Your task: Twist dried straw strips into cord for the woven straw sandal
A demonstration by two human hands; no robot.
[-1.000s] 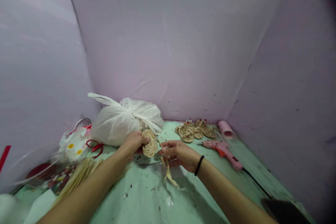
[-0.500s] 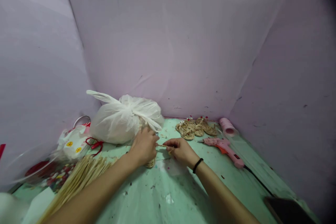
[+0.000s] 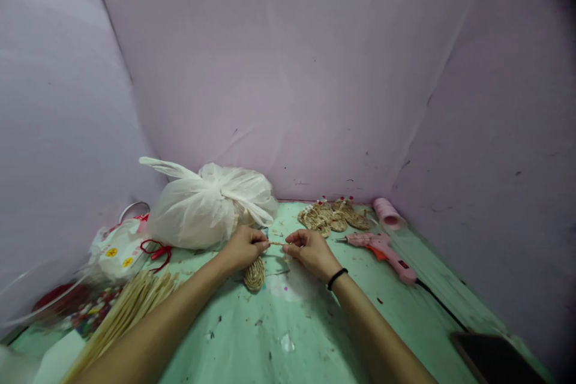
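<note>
A short twisted straw cord (image 3: 276,243) stretches between my two hands over the green table. My left hand (image 3: 245,247) pinches one end of it between thumb and fingers. The other end sits in the pinch of my right hand (image 3: 310,250), which has a black band at the wrist. Just below my left hand lies an oval coiled straw piece (image 3: 254,276), its upper part covered by the hand. Whether the cord joins that piece cannot be made out.
A tied white plastic bag (image 3: 193,210) stands behind my left hand. Loose straw strips (image 3: 130,306) lie at left, near mixed beads (image 3: 96,309). Woven straw pieces (image 3: 333,216), a pink glue gun (image 3: 382,249), a thread spool (image 3: 388,213) and a dark flat device (image 3: 492,357) are at right.
My left hand has shifted down and left, uncovering more of the coiled straw piece. The cord between the hands now shows more plainly. The whole view has moved slightly.
</note>
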